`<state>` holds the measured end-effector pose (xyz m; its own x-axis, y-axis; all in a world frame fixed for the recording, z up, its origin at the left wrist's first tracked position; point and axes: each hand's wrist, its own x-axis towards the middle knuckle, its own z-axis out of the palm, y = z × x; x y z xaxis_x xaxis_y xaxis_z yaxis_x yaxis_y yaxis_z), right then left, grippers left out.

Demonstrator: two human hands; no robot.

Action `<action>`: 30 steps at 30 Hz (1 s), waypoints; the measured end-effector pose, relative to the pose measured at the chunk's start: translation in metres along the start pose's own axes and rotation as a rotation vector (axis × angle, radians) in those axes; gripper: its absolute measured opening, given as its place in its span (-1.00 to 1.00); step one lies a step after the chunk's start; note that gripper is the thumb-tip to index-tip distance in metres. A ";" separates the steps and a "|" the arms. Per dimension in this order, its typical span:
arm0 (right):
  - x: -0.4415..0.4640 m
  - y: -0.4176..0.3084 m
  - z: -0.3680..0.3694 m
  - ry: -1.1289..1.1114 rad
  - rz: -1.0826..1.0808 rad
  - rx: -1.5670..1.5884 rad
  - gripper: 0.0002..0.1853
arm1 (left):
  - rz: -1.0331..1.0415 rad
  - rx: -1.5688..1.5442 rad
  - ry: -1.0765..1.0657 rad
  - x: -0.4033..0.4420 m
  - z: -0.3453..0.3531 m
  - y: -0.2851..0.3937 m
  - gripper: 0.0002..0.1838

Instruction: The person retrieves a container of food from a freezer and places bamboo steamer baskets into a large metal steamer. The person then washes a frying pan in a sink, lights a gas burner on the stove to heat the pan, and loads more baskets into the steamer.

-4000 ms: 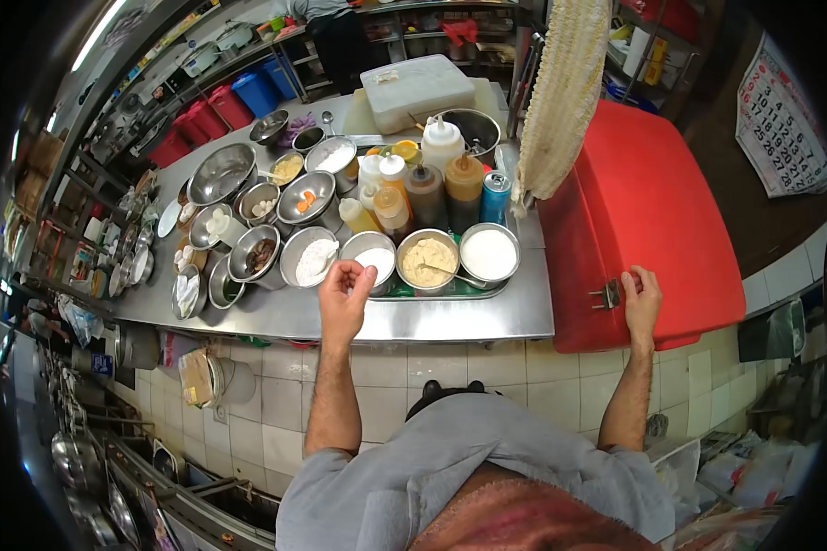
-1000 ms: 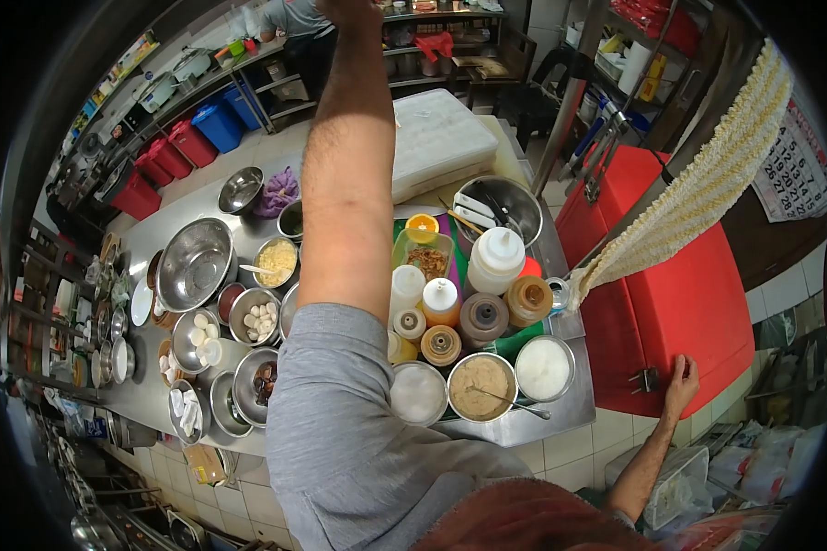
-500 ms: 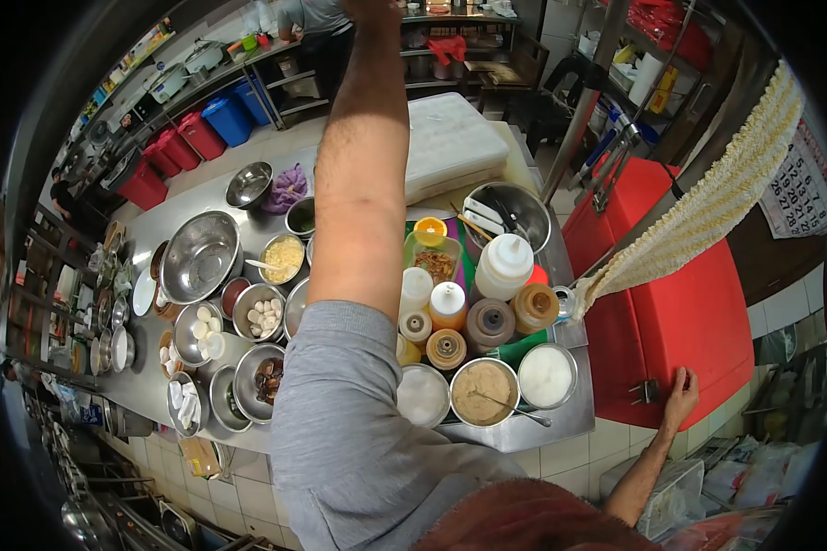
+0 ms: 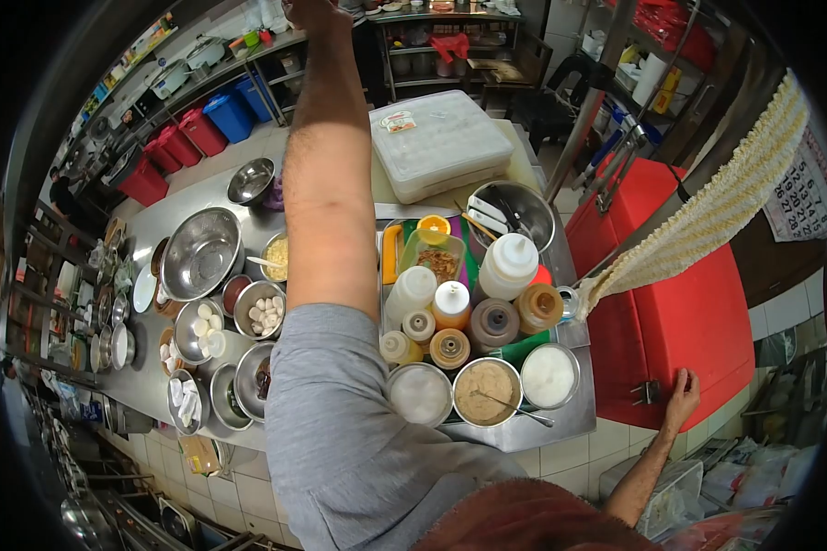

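My left arm stretches forward across the table. At the top edge of the view my left hand [image 4: 318, 13] is dark and partly cut off, so its fingers and anything in them cannot be made out. Under the arm are a bowl of yellow bits [image 4: 276, 255] and a bowl of white round pieces [image 4: 265, 314]. To its right is a lidded plastic box [image 4: 441, 142]. My right hand [image 4: 683, 397] rests at the lower edge of a red cooler [image 4: 698, 321], beside its latch [image 4: 646, 392], holding nothing visible, its fingers slightly apart.
Squeeze bottles [image 4: 508, 266] stand behind bowls of white powder [image 4: 549, 375] and tan paste [image 4: 487, 392] with a spoon. A yellowish cloth [image 4: 708, 225] hangs from a rail at the right. Steel bowls [image 4: 200, 254] cover the left side. Blue and red bins [image 4: 230, 117] stand beyond.
Four seconds ago my left hand was over the front bowls; now that arm reaches far forward. Since half a second ago it has shifted left, uncovering more of the plastic box. My right hand has hardly moved lately.
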<state>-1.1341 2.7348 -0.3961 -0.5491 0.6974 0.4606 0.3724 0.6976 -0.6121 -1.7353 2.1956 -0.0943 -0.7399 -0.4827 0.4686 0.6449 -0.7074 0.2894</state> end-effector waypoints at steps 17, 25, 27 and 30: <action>0.004 0.013 0.007 -0.017 -0.183 -0.093 -0.68 | -0.375 1.326 -0.630 -0.168 0.007 0.148 -0.80; 0.002 0.008 0.005 -0.022 -0.155 0.023 -0.67 | -0.193 1.068 -0.361 -0.407 -0.021 0.357 -0.69; 0.010 -0.002 0.009 0.003 -0.120 0.313 -0.66 | -0.139 1.028 -0.187 -0.474 -0.046 0.398 -0.72; 0.003 -0.075 0.006 0.061 -0.316 0.689 -0.68 | -0.139 1.070 0.151 -0.572 -0.076 0.440 -0.74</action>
<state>-1.1685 2.6839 -0.3527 -0.5022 0.5030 0.7034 -0.3584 0.6192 -0.6987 -1.0426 2.1211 -0.2987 -0.7881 -0.5431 0.2896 0.3326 0.0201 0.9428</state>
